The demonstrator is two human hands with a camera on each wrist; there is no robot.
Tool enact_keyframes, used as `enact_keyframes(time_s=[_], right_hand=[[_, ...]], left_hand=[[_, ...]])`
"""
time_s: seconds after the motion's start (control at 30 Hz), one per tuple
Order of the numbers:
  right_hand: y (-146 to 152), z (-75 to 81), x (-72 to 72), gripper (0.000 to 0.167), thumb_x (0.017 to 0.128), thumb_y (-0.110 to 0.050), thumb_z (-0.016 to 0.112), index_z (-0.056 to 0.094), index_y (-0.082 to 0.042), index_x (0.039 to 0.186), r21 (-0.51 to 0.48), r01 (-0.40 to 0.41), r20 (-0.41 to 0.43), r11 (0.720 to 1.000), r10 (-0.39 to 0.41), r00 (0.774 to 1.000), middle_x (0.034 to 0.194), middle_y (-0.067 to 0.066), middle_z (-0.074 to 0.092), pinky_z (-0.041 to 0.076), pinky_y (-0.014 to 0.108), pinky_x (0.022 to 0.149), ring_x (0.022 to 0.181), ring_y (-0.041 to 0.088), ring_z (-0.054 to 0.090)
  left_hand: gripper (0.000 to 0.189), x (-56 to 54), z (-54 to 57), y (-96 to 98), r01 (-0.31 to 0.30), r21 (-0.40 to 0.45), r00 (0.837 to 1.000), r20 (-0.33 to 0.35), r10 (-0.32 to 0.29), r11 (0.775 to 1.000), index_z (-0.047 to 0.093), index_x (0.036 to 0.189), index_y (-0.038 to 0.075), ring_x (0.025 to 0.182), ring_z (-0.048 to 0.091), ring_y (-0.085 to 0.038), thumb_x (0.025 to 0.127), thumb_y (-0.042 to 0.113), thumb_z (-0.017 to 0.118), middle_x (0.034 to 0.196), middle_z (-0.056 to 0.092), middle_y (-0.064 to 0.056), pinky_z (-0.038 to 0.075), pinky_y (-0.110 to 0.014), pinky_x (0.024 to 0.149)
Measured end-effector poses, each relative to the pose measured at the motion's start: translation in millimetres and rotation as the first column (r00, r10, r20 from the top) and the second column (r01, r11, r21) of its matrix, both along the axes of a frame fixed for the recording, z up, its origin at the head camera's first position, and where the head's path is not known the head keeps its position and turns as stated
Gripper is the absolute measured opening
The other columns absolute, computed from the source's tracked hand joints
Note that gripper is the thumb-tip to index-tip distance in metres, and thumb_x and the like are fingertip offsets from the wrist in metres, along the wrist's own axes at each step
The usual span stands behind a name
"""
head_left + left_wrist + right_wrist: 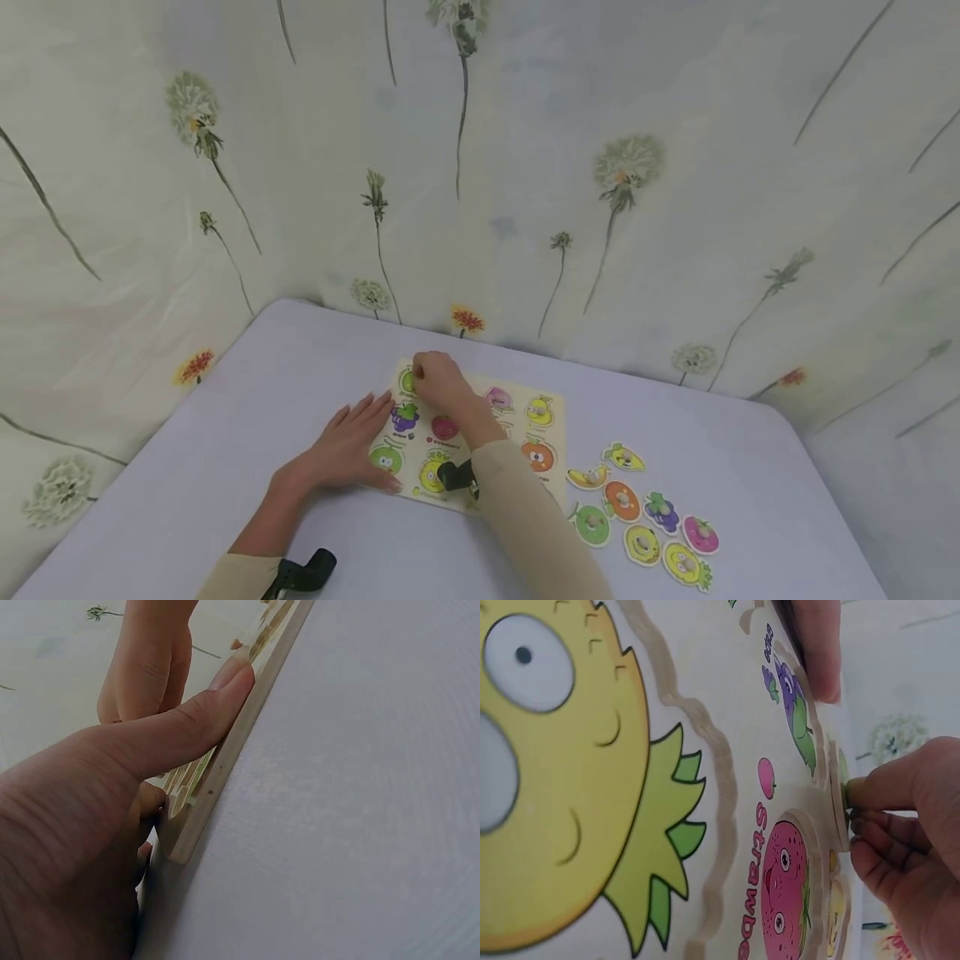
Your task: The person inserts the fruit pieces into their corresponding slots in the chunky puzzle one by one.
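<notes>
A pale wooden fruit puzzle board (557, 425) lies on the table. At its far left corner my right hand (446, 387) pinches the knob of a round green puzzle piece (407, 382), its kind partly hidden by the fingers. In the right wrist view the fingertips hold that knob, and the piece's edge (838, 806) lies at the board's surface. My left hand (345, 450) is spread against the board's left side. Its thumb (202, 712) rests along the near edge. Printed grapes (403, 418), a strawberry (444, 427) and a pineapple (432, 472) show beside the hands.
Several loose knobbed pieces lie right of the board, among them a banana (588, 477), an orange (622, 501), grapes (662, 511), a green round fruit (592, 525) and a pineapple (684, 563). A flower-patterned curtain (510, 208) hangs behind the white table (315, 350).
</notes>
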State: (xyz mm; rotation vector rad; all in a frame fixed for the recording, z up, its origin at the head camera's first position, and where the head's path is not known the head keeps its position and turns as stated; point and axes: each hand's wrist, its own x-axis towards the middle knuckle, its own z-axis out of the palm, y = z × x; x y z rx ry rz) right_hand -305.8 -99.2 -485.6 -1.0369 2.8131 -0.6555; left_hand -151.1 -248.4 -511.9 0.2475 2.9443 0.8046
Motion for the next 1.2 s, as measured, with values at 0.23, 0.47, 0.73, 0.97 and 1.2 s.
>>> enact_keyframes(time_s=[0.23, 0.47, 0.73, 0.97, 1.2], right_hand=[[-3.2, -1.3, -1.8, 0.011, 0.093, -0.009, 0.062, 0.063, -0.009, 0.083, 0.007, 0.003, -0.008, 1.0, -0.003, 1.0, 0.083, 0.003, 0.061, 0.045, 0.026, 0.071, 0.075, 0.015, 0.052], [-3.2, 0.4, -2.5, 0.009, 0.093, -0.008, 0.062, 0.063, -0.008, 0.084, 0.013, -0.005, -0.002, 1.0, 0.005, 1.0, 0.083, 0.003, 0.061, 0.046, 0.026, 0.071, 0.076, 0.015, 0.052], [-4.8, -3.6, -3.9, 0.012, 0.094, -0.008, 0.061, 0.062, -0.008, 0.082, 0.013, 0.01, 0.001, 1.0, -0.01, 1.0, 0.081, 0.003, 0.058, 0.043, 0.026, 0.07, 0.075, 0.015, 0.05], [-2.7, -7.8, -4.6, 0.022, 0.095, -0.008, 0.06, 0.052, -0.01, 0.074, -0.019, 0.021, -0.009, 1.0, -0.021, 1.0, 0.075, 0.001, 0.05, 0.038, 0.025, 0.067, 0.071, 0.015, 0.046], [-3.2, -6.1, -2.0, 0.018, 0.094, -0.007, 0.061, 0.055, -0.01, 0.077, -0.013, 0.026, -0.034, 1.0, -0.027, 0.999, 0.076, 0.001, 0.051, 0.038, 0.024, 0.067, 0.072, 0.014, 0.046]], left_hand=[[0.124, 0.6, 2.7, 1.5, 0.002, 0.004, 1.0, 0.01, -0.002, 1.0, 0.021, 0.158, 0.007, 0.156, 0.011, -0.037, 0.066, 0.064, 0.081, 0.168, 0.017, -0.01, 0.01, -0.064, 0.122], [0.124, 1.7, 4.7, 1.3, 0.005, -0.003, 1.0, -0.002, -0.005, 1.0, 0.021, 0.158, 0.006, 0.156, 0.011, -0.037, 0.067, 0.063, 0.082, 0.168, 0.017, -0.01, 0.01, -0.064, 0.122], [0.124, 1.3, 3.3, 0.5, 0.006, -0.008, 1.0, -0.004, -0.006, 1.0, 0.022, 0.158, 0.005, 0.155, 0.012, -0.038, 0.067, 0.063, 0.082, 0.168, 0.018, -0.011, 0.011, -0.065, 0.122], [0.124, -1.5, -0.3, 0.6, -0.002, -0.006, 1.0, -0.005, 0.002, 1.0, 0.022, 0.158, 0.006, 0.155, 0.012, -0.037, 0.066, 0.064, 0.082, 0.168, 0.018, -0.01, 0.012, -0.064, 0.122], [0.125, 0.8, 2.8, 0.3, -0.009, -0.012, 1.0, -0.011, 0.009, 1.0, 0.023, 0.158, 0.005, 0.155, 0.014, -0.039, 0.065, 0.066, 0.081, 0.168, 0.018, -0.011, 0.013, -0.065, 0.122]])
